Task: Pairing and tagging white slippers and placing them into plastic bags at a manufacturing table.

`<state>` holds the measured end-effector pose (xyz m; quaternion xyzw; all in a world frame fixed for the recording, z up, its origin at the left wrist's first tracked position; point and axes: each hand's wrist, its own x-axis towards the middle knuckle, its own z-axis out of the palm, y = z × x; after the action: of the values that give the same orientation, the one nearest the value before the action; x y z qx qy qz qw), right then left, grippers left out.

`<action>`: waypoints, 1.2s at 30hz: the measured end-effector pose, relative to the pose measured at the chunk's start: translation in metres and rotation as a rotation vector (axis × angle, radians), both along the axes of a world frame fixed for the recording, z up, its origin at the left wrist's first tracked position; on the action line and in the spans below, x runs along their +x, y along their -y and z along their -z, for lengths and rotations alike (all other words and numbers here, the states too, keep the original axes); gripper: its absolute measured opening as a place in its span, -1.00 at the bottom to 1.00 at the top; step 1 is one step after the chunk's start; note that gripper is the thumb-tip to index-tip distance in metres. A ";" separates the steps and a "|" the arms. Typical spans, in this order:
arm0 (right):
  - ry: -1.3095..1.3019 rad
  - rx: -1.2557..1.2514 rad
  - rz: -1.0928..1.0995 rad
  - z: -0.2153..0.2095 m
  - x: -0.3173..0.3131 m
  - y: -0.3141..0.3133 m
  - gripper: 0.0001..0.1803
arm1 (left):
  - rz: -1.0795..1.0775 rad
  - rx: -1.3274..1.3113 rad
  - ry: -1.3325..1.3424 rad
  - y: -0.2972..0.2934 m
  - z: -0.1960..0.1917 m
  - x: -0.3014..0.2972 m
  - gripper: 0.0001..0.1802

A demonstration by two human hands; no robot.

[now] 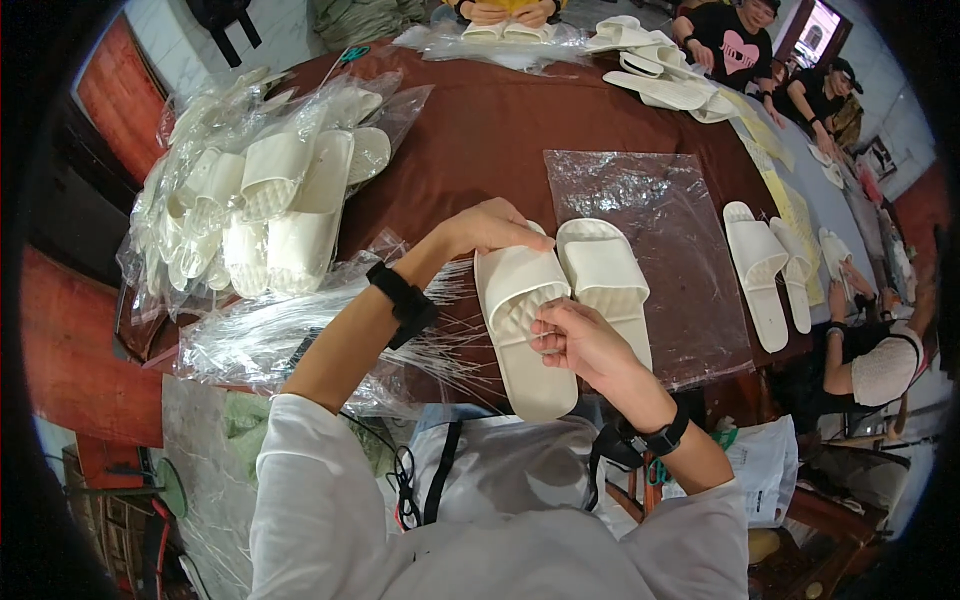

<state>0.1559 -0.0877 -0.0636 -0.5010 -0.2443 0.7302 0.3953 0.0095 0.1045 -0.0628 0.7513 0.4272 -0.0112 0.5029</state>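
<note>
Cream slide slipper (538,375): at the near edge of the bench (450,130), toe pointing away from the person, heel toward the body.
Left hand (490,228): clamped on the slipper's toe end, thumb over the strap; the other fingers are mostly hidden.
Right hand (590,345): fingers curled at the strap's mouth; whether they pinch anything cannot be told.
Matching slipper (603,265): just beside it on the right, heel partly covered by the right hand.
Clear plastic bag (695,290): flat on the bench, reaching in beside the matching slipper.
Thin clear strips (425,345): bundled left of the slipper, partly behind the left forearm.
Bagged slippers (295,215): heaped at the left, too tangled in glossy film to count.
Slipper pair (757,285): near the right side of the bench.
Far side: slipper stack (665,85); a co-worker's hands (508,12) on more slippers, the person cut off above.
</note>
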 end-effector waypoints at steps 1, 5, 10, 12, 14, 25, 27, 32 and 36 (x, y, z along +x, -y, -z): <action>-0.029 -0.012 0.010 0.001 0.004 0.002 -0.85 | 0.004 0.000 0.000 0.004 -0.002 0.001 -0.42; -0.086 -0.018 0.022 0.005 0.010 0.005 -0.90 | -0.050 0.690 0.164 0.045 -0.019 -0.006 -0.65; -0.077 0.055 0.033 0.010 0.006 0.010 -0.81 | 0.134 0.530 0.314 0.107 -0.049 -0.034 -0.83; -0.074 0.074 0.027 0.012 0.003 0.011 -0.81 | 0.148 0.304 0.357 0.126 -0.044 -0.043 -0.82; -0.114 0.139 0.042 0.015 0.003 0.012 -0.81 | 0.125 0.168 0.348 0.137 -0.037 -0.050 -0.80; -0.033 0.164 -0.014 0.009 0.001 0.015 -0.75 | -0.251 -0.547 0.483 0.155 -0.015 -0.057 -0.63; -0.029 0.170 -0.021 0.007 0.001 0.016 -0.76 | -0.267 -0.582 0.489 0.154 -0.014 -0.050 -0.61; 0.054 0.226 -0.030 0.009 0.005 0.019 -0.78 | -0.241 -0.692 0.506 0.150 -0.005 -0.043 -0.58; 0.139 0.302 0.009 0.001 0.000 0.030 -0.77 | -0.295 -0.788 0.518 0.152 -0.003 -0.039 -0.60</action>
<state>0.1562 -0.1177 -0.0643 -0.4862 -0.3758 0.6470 0.4515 -0.0299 -0.0472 -0.0596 0.4137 0.3532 0.0863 0.8347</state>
